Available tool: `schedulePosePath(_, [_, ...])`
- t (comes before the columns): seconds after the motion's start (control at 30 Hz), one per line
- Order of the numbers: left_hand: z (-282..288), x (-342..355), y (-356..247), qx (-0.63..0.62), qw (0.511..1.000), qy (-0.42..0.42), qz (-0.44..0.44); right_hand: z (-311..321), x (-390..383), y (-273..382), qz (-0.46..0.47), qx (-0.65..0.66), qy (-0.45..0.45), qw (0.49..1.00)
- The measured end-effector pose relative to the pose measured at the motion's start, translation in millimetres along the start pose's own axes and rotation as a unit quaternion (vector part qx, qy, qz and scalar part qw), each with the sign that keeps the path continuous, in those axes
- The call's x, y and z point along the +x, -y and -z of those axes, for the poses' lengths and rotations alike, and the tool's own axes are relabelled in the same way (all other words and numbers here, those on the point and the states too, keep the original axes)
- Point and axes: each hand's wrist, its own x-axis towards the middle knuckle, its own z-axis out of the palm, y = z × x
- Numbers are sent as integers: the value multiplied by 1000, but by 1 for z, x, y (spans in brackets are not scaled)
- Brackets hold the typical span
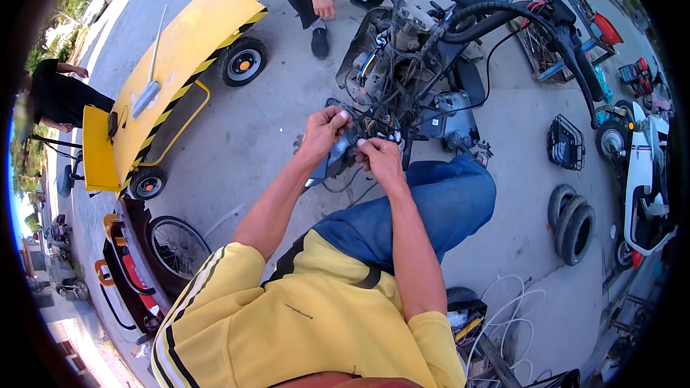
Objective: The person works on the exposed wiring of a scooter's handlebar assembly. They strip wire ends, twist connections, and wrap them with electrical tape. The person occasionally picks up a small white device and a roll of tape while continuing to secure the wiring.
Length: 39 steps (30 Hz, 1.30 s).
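A partly stripped electric scooter stands in front of me, its inner parts bare. From its front hangs a tangle of wires, mostly black with some coloured strands. At the left edge of this tangle, my left hand is closed, thumb pressed against the fingers. My right hand is closed in a pinch slightly lower and to the right, close to the wires. What either hand pinches is too small to make out. The scooter's handlebar reaches out to the upper right.
A yellow flatbed cart with a broom on it stands at left. Across from me a person squats by the scooter. Old tyres and a black basket lie at right. Pale tubing coils at lower right.
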Motion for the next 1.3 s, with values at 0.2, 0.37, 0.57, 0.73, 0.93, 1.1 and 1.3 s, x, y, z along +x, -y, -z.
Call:
schedulePosePath(0.2, [1,7,-3,18,997,-69,-17,5,-6,-4,13,8,-14,1000])
schedulePosePath(0.37, [10,19,-5,16,996,-86,-27,6,-14,2,-5,3,-24,1000])
schedulePosePath(0.57, [-7,21,-40,22,999,-41,-26,8,-18,4,21,-1,-53,998])
schedulePosePath(0.73, [-10,28,-44,-39,999,-30,-3,7,-20,4,27,-10,-63,998])
schedulePosePath(0.93, [-18,42,-37,-34,999,1,-9,7,-20,6,16,5,-64,998])
schedulePosePath(1.1, [-14,45,-33,-11,1000,-1,7,8,-19,2,13,12,-66,998])
schedulePosePath(1.3, [-8,59,-43,74,989,-92,-93,7,-18,0,29,21,-60,998])
